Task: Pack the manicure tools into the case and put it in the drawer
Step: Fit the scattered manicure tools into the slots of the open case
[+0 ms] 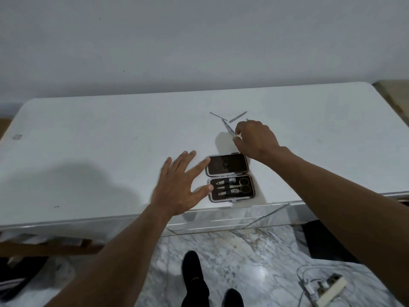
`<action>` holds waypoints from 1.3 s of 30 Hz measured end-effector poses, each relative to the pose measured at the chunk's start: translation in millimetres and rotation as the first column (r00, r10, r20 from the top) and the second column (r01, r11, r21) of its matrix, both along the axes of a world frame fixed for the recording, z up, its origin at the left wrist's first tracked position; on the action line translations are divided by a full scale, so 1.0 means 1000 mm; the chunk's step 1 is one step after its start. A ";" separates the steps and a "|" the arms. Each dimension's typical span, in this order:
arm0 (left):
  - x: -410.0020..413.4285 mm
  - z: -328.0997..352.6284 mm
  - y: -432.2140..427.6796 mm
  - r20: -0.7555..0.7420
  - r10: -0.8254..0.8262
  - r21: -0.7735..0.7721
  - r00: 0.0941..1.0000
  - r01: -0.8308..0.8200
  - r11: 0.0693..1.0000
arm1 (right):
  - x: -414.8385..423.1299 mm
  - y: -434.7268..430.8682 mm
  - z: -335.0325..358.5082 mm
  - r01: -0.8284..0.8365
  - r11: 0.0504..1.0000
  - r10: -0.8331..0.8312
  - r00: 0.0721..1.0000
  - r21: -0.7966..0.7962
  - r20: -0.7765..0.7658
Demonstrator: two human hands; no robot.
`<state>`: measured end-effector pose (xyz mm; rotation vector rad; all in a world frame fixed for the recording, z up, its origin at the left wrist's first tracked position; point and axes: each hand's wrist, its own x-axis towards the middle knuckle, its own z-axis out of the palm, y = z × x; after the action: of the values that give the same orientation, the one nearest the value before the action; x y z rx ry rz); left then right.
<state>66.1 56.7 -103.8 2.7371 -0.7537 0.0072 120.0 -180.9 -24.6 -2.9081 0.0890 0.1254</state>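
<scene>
A small brown manicure case (229, 177) lies open near the front edge of the white tabletop (110, 134). Its lower half holds two nail clippers and small scissors (242, 185); its lid half is empty. My left hand (180, 185) rests flat with fingers spread, thumb and forefinger touching the case's left side. Behind the case, my right hand (254, 138) pinches a thin metal tool (228, 127), lifted at an angle. A thin probe (218, 116) and a flat nail file (238, 117) lie loose on the table beyond it.
A mirrored drawer front (232, 218) sits under the table edge below the case. The white wall stands behind the table. On the marble floor are my feet (194, 278) and a white power strip with cables (325, 289) at the lower right.
</scene>
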 end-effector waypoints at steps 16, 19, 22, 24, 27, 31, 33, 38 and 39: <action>0.003 0.004 -0.003 -0.023 0.019 0.008 1.000 -0.019 1.000 | 0.056 0.022 0.001 0.157 0.987 -0.149 0.975 0.039 -0.166; 0.004 0.005 -0.002 -0.027 0.023 0.006 0.999 -0.023 1.000 | 0.055 0.020 0.002 0.179 0.981 -0.166 0.975 0.077 -0.147; 0.003 0.005 -0.003 -0.012 0.019 0.006 1.000 -0.019 1.000 | 0.048 0.015 0.000 0.152 0.976 -0.135 0.984 0.154 -0.115; 0.004 0.004 -0.003 -0.004 0.017 0.000 1.000 -0.017 1.000 | 0.039 0.012 0.000 0.132 0.969 -0.119 0.990 0.207 -0.077; 0.003 0.003 -0.002 0.010 0.013 0.004 1.000 -0.013 1.000 | 0.020 0.006 0.006 0.088 0.963 -0.088 0.996 0.255 -0.011; 0.002 0.001 -0.002 0.019 0.008 0.017 1.000 -0.009 1.000 | -0.013 -0.001 0.017 -0.014 0.966 0.013 1.000 0.259 0.006; 0.003 0.000 -0.001 0.022 0.010 0.023 1.000 -0.010 1.000 | -0.028 -0.006 0.018 -0.053 0.968 0.054 0.999 0.246 0.003; 0.004 -0.003 -0.001 0.025 0.011 0.027 1.000 -0.012 1.000 | -0.056 -0.022 0.005 -0.129 0.981 0.132 0.991 0.144 -0.011; 0.004 -0.004 -0.001 0.024 0.012 0.030 1.000 -0.013 0.999 | -0.060 -0.025 0.002 -0.138 0.984 0.140 0.990 0.115 -0.005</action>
<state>70.2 55.8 -107.4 2.7746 -0.7492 0.0312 59.8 -206.3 -22.2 -2.7973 -0.1159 0.1673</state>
